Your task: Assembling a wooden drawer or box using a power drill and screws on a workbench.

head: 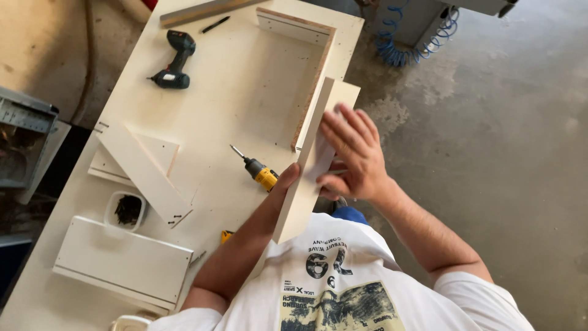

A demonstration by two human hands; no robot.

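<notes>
Mid frame, the right hand (354, 153) lies flat w/ fingers spread wide on a long white wooden board (309, 178) standing on edge at the worktable's right side, just beside a half-built white box frame w/ raw brown edges (306, 73), & the left hand (289, 176) touches the board's other face, but can't tell how it grips. A yellow & black power screwdriver (257, 170) lies near the left hand. Lower left, a small white tub (125, 210) holds dark screws; upper left lies a dark green drill (174, 61).
</notes>
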